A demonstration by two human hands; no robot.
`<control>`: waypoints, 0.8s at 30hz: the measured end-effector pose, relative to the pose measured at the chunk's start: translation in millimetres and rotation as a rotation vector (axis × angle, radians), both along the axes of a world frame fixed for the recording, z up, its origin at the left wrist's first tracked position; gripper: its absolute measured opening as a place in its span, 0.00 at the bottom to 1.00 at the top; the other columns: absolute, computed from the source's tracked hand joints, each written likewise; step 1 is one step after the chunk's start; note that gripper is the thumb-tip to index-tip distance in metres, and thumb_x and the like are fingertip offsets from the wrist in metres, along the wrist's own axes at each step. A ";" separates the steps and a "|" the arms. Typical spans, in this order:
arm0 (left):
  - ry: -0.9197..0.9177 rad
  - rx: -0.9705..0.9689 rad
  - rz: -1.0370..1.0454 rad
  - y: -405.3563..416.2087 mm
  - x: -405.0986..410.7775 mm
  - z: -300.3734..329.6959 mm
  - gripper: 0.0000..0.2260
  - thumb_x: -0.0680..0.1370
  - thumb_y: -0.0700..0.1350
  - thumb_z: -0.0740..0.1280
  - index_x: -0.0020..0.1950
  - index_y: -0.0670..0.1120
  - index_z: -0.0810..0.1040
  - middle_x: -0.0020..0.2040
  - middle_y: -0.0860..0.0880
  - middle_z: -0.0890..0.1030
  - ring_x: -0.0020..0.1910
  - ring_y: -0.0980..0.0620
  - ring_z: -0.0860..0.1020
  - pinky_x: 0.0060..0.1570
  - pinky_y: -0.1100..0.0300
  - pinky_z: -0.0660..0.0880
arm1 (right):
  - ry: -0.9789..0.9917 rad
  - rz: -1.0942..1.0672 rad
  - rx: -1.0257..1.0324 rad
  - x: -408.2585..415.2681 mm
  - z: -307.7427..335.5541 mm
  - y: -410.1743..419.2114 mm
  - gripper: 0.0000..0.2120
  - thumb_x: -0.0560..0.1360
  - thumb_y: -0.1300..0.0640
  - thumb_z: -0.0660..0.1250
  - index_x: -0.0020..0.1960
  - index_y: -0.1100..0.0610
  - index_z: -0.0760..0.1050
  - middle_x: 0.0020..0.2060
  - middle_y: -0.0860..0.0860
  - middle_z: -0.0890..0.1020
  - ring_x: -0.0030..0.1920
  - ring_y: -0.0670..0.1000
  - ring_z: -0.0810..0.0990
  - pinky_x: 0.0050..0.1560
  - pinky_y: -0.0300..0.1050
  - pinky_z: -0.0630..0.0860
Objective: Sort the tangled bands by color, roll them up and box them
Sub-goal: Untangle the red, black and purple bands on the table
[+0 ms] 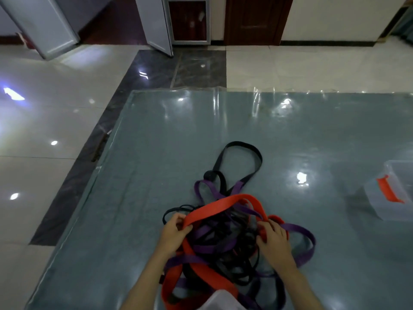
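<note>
Left hand (173, 233) grips red band (214, 205) atop tangle (223, 240).

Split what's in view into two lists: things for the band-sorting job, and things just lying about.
For the job:
red bands
purple bands
black bands
clear box with red latch
left hand, gripping a red band
right hand, in the tangle

Just there:
white doors
brown door

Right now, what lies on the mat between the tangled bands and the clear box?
Head view: only bare grey mat lies between the tangled bands and the clear box.
</note>
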State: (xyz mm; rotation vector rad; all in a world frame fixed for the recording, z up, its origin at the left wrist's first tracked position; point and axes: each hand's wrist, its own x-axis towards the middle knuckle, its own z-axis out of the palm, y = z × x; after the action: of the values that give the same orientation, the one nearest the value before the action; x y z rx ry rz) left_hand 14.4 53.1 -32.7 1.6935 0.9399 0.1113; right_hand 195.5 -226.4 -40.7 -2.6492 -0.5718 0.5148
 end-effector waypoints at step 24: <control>0.120 0.199 0.103 5.4 15.0 0.9 0.29 0.83 0.55 0.67 0.81 0.51 0.62 0.71 0.49 0.70 0.65 0.50 0.76 0.65 0.46 0.78 | 0.025 0.058 0.243 -6.7 -22.7 -4.6 0.16 0.78 0.55 0.74 0.65 0.54 0.81 0.75 0.58 0.70 0.76 0.60 0.69 0.74 0.56 0.69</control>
State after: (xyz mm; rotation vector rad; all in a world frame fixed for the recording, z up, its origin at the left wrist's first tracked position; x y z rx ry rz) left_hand 29.4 58.5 -31.8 1.8505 1.1373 0.1779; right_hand 188.8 -231.0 -63.4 -2.3997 -0.6603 0.4630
